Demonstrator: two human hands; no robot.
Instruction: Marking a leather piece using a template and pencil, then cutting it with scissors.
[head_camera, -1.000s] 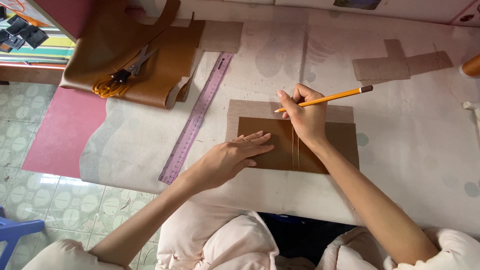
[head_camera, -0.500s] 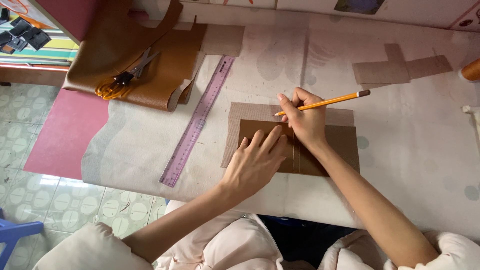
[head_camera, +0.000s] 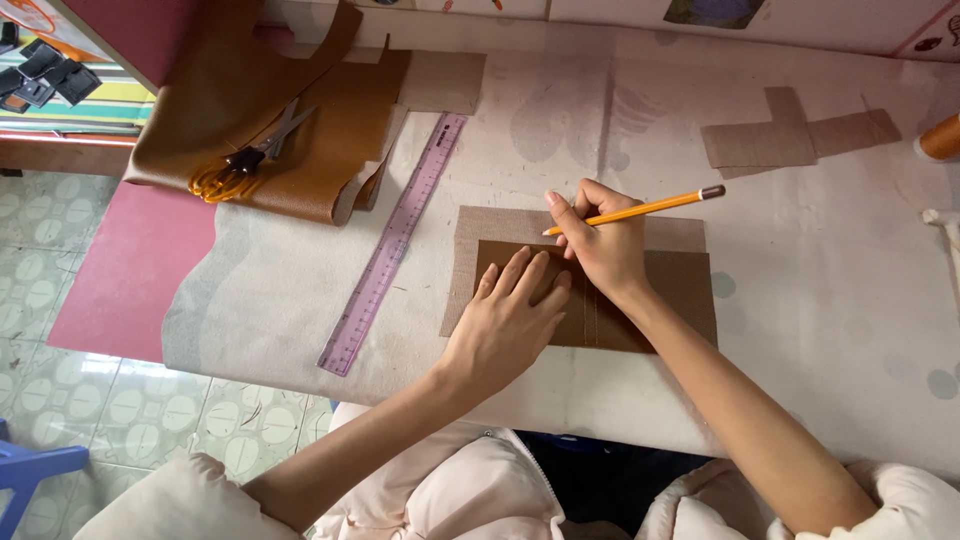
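Pale tabletop (head_camera: 820, 300) — brown template (head_camera: 670, 300), yellow pencil (head_camera: 640, 210)

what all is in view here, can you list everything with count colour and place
brown card template: 1, dark brown, table centre, on the paler piece
pale backing piece: 1, grey-beige, under the template
pencil: 1, yellow, dark end, in the right hand
ruler: 1, clear purple, left of the template, slanted
leather pieces: a pile, tan brown, upper left
scissors: 1, orange handles, on the leather
cross-shaped cutout: 1, beige, upper right
table cover: 1, pale grey
thread spool: 1, orange-brown, right edge
left hand: flat on the template
right hand: holds the pencil at the template's top edge
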